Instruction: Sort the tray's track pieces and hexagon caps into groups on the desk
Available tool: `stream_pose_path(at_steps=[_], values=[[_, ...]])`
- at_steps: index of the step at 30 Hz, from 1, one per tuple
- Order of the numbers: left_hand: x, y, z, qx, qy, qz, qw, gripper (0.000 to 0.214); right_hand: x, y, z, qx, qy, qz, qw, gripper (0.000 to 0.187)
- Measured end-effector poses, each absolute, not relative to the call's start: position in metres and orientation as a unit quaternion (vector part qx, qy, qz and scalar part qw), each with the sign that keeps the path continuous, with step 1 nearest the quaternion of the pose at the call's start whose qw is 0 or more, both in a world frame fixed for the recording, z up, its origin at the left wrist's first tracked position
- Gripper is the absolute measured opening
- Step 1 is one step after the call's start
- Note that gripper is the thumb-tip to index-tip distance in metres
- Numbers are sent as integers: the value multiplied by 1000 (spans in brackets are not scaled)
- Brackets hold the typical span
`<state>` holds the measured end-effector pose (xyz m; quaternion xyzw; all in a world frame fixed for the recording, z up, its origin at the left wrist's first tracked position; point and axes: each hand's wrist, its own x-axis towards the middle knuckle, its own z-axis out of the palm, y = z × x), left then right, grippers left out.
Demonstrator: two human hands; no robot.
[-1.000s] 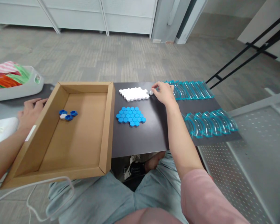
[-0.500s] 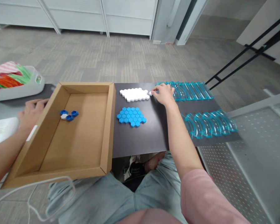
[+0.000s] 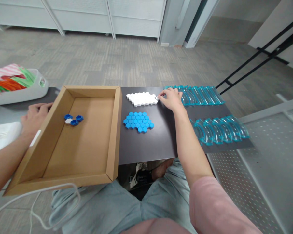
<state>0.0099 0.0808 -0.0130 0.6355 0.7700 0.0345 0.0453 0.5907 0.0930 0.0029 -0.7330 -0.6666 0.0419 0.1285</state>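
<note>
My right hand (image 3: 171,98) is closed in a pinch on a small white hexagonal tile (image 3: 156,97) at the right end of a patch of white hexagonal tiles (image 3: 142,98). Nearer to me lies a patch of blue hexagonal tiles (image 3: 138,122), fitted edge to edge. On the left stands an open cardboard box (image 3: 88,143) holding a few dark blue tiles (image 3: 74,123) and a white one (image 3: 68,121). Outside the box's left wall rests my left hand (image 3: 36,117), fingers stretched out and apart; the wall partly covers them.
Two rows of clear teal-edged curved pieces lie to the right, a far row (image 3: 202,95) and a near row (image 3: 219,130). At far left are a white basket (image 3: 26,92) of colourful items and a white object (image 3: 6,138). A white cable (image 3: 51,188) crosses the box's front.
The pinched white tile has come left a little and now meets the white patch's edge. My left hand stays by the box. The view has shifted slightly.
</note>
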Motion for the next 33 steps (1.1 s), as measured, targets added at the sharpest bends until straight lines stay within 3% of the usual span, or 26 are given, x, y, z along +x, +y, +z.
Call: stream_pose_path(at_steps=[33], values=[[28,71,6,617,784,10,71,87,587,93,3,-721,-677,47,138,26]])
